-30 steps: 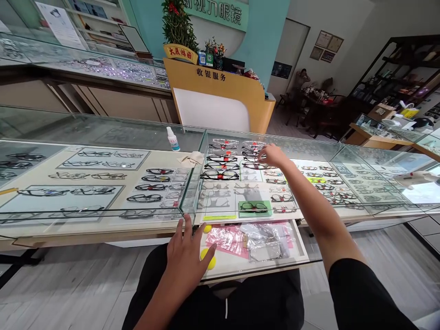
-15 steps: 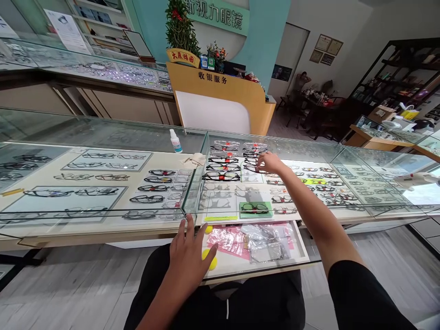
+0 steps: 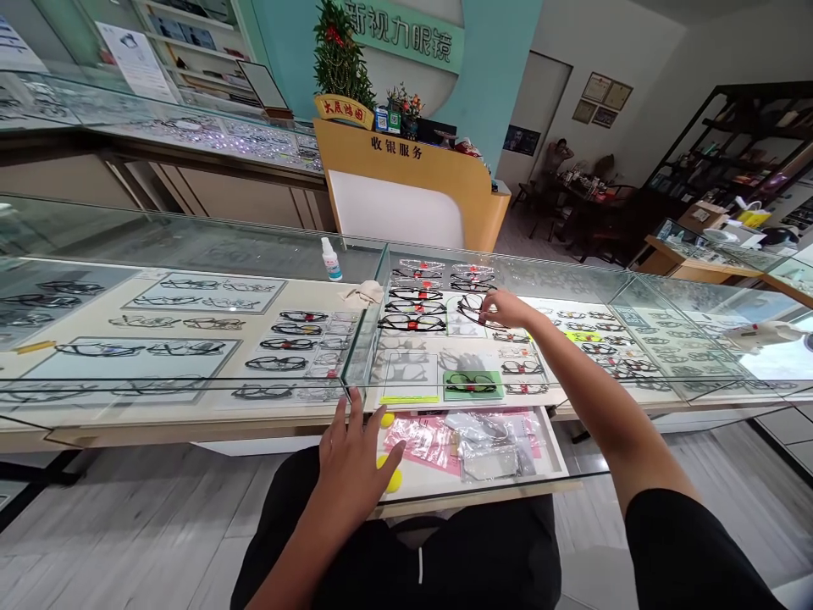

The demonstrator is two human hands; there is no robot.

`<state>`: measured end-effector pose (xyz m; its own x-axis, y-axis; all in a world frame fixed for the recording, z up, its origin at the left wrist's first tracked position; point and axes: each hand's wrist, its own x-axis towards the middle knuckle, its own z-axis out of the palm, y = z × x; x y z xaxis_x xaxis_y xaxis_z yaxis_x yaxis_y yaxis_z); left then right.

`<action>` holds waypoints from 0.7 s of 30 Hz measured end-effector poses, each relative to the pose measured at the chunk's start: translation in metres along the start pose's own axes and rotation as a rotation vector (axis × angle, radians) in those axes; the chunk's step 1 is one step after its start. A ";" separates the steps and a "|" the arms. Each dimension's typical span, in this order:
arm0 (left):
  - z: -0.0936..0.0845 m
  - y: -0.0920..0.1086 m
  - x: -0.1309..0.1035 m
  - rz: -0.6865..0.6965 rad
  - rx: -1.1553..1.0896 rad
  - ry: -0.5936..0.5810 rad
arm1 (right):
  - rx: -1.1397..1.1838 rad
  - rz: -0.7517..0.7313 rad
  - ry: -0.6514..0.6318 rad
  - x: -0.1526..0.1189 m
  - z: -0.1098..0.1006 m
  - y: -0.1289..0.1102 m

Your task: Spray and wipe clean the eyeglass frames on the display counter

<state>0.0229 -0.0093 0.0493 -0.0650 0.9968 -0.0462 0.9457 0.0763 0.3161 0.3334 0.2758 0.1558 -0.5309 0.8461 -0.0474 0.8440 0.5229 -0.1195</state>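
Observation:
My right hand (image 3: 503, 308) is closed on one end of a dark-framed pair of eyeglasses (image 3: 468, 310), which tilts over the glass display counter. Left of it, several eyeglasses with red tags, among them a black pair (image 3: 412, 323), are lined up on the glass top. My left hand (image 3: 352, 453) has its fingers spread at the counter's front edge, beside the open drawer (image 3: 419, 490), and holds nothing. Inside the drawer are clear plastic bags (image 3: 492, 449), pink sheets (image 3: 416, 440) and yellow discs (image 3: 390, 474).
A white spray bottle (image 3: 331, 259) and a beige cloth (image 3: 363, 293) are on the counter to the left. More frames, including one on a green card (image 3: 473, 385), lie under the glass. A wooden cashier desk (image 3: 406, 157) stands behind; a person (image 3: 559, 154) is at the far back.
My right hand has shifted slightly right, and the eyeglasses in it now tilt more, out of line with the row. My left hand stays spread at the counter edge.

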 end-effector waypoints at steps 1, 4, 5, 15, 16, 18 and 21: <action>0.000 0.000 0.000 0.002 -0.003 -0.002 | 0.037 -0.018 0.002 -0.007 -0.003 -0.002; 0.001 -0.002 -0.001 0.010 -0.018 -0.001 | 0.237 -0.149 -0.030 -0.036 -0.015 -0.015; 0.001 -0.002 -0.001 0.013 -0.021 0.000 | 0.314 -0.214 -0.059 -0.049 -0.018 -0.023; 0.001 -0.001 -0.001 0.020 -0.024 0.021 | 0.600 -0.456 -0.472 -0.155 0.056 -0.106; 0.001 -0.001 -0.001 0.023 -0.021 0.020 | 0.578 -0.441 -0.466 -0.157 0.068 -0.105; 0.002 -0.002 -0.001 0.027 -0.017 0.030 | 0.520 -0.415 -0.412 -0.157 0.091 -0.100; 0.004 -0.003 -0.001 0.040 -0.014 0.063 | 0.410 -0.366 -0.250 -0.153 0.118 -0.088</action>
<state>0.0212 -0.0110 0.0444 -0.0478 0.9985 0.0258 0.9435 0.0367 0.3294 0.3311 0.0882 0.0568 -0.8254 0.5424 -0.1566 0.5308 0.6511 -0.5426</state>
